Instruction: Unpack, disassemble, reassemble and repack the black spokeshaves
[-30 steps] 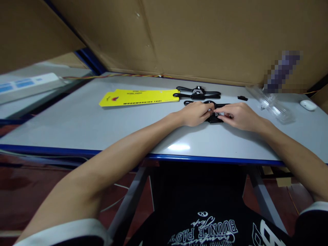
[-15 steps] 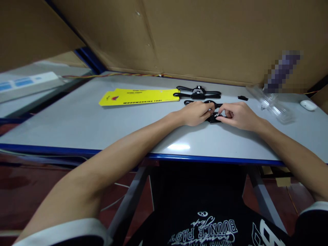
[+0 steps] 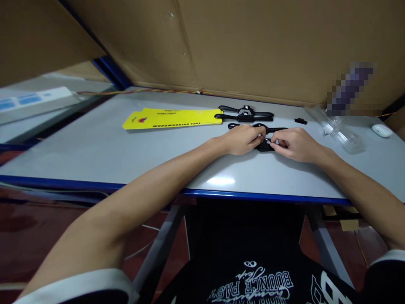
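Hands (image 3: pixel 268 141) grip black spokeshave (image 3: pixel 265 145).

Both hands (image 3: pixel 267 141) on black tool (image 3: pixel 265 145)

We see a black spokeshave (image 3: pixel 265 145) lying flat on the grey tabletop (image 3: pixel 95 147), its slim handles spread sideways. A small silvery screw shows on its middle block.

grip: both hands meet on tool (image 3: pixel 265 145), on desk (image 3: pixel 95 156); left hand (image 3: pixel 242 140) just left, right hand (image 3: pixel 292 144) just right.
behind grip: 2nd tool (image 3: pixel 244 114), near.
left-behind: card (image 3: pixel 172 118), touching 2nd tool's left end.
right-behind: small part (image 3: pixel 300 121); plastic pack (image 3: pixel 337 128) further right; earbud case (image 3: pixel 382 130) far right.
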Demonstrator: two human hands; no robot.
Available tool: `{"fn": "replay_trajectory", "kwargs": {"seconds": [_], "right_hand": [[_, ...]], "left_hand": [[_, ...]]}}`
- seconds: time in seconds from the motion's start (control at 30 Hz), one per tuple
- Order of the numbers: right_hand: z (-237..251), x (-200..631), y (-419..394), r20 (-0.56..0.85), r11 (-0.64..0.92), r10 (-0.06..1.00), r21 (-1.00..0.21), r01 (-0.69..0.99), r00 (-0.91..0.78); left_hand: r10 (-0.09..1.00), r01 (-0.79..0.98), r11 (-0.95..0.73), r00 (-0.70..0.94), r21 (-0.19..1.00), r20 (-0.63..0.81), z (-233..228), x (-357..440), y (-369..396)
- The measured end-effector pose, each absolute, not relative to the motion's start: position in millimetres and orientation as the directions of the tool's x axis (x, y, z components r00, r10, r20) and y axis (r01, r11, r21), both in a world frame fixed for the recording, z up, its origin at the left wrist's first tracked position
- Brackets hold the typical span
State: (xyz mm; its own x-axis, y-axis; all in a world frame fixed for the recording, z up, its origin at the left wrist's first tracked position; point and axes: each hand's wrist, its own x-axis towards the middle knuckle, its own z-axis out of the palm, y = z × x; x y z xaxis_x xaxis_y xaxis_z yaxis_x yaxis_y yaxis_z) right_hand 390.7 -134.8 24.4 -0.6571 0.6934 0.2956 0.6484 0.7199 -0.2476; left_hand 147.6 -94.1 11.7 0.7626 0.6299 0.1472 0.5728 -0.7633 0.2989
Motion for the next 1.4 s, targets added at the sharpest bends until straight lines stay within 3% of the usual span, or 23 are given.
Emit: {"fn": "replay_trajectory", "kwargs": {"seconds": [0.23,0.7,1.1,1.4], "right_hand": [[19.6,386.7,-134.9,0.327,0.686,0.726,-0.280,0.672,-0.605],[19.9,388.8,-136.1,0.363,0.811,0.585,-0.275,0.517,-0.725],[22.7,391.0,-136.8,0.333,0.704,0.703,-0.202,0.680,-0.629],[24.3,389.7,-137.1,0.322,0.668,0.737,-0.219,0.711,-0.594]], "left_hand": [[0.612,0.550,-0.774,0.776,0.313,0.151,11.9,146.0,-93.6],[0.616,0.562,-0.775,0.775,0.289,0.142,13.2,146.1,-95.1],[0.625,0.582,-0.771,0.769,0.261,0.131,13.9,146.9,-96.1],[0.625,0.582,-0.771,0.770,0.258,0.131,14.6,147.1,-95.9]]}}
